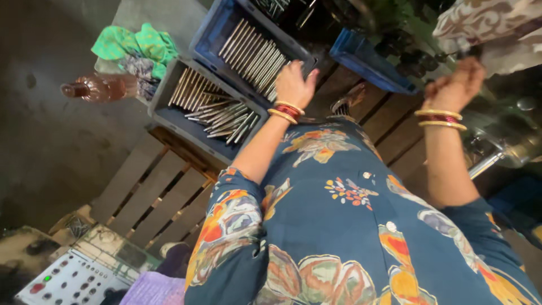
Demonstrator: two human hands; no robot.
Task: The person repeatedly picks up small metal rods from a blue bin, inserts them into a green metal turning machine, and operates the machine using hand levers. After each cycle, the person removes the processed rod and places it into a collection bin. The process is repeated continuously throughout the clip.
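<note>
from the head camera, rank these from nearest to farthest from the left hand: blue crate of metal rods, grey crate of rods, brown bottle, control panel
1. blue crate of metal rods: the left hand is at its near edge.
2. grey crate of rods: just left of the hand.
3. brown bottle: further left, on the floor.
4. control panel: lower-left corner, farthest.

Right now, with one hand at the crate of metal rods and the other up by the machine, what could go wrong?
1. The left hand reaches over the blue crate rim; loose metal rods might pinch or scrape the fingers.
2. The right hand is raised close to the machine, and its bangles could catch there.
3. Rods in the grey crate lie jumbled, so some may slide out.
</note>
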